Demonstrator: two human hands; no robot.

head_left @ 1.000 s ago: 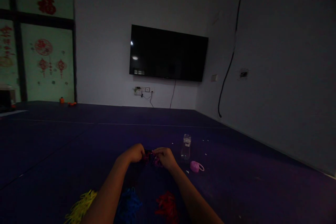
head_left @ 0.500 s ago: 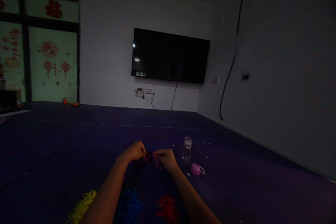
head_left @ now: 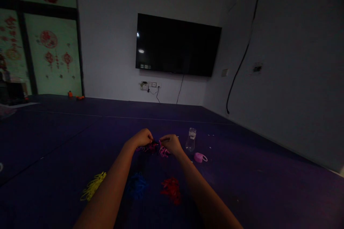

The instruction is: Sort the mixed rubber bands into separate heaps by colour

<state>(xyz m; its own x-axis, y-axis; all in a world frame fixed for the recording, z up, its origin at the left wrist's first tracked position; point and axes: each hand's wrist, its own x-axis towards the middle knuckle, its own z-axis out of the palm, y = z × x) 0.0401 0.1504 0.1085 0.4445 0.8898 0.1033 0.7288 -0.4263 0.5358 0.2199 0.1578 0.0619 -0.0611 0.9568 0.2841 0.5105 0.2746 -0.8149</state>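
Observation:
My left hand (head_left: pixel 143 138) is closed in a pinch at a tangle of dark purple-pink strands (head_left: pixel 151 147). My right hand (head_left: pixel 172 144) pinches a bright pink strand, with a small heap of pink strands (head_left: pixel 163 151) just under its fingers. The fingertips of both hands are close together but apart. Right of my right hand stands a clear bottle (head_left: pixel 190 141), its top uncovered. In front of it lies a pink cap with a ring loop (head_left: pixel 199 157). Dim light hides the finer detail of the strands.
Nearer me lie piles of yellow strands (head_left: pixel 93 187), blue strands (head_left: pixel 137 185) and red strands (head_left: pixel 172 189) on the dark purple surface (head_left: pixel 67 143). Small white scraps lie past the bottle. Orange objects (head_left: pixel 80 97) sit by the door; a television (head_left: pixel 177 44) hangs on the wall.
The view has tilted down, so everything sits higher in the picture. My hands stay by the pink strands, with the right fingers slightly further from the left.

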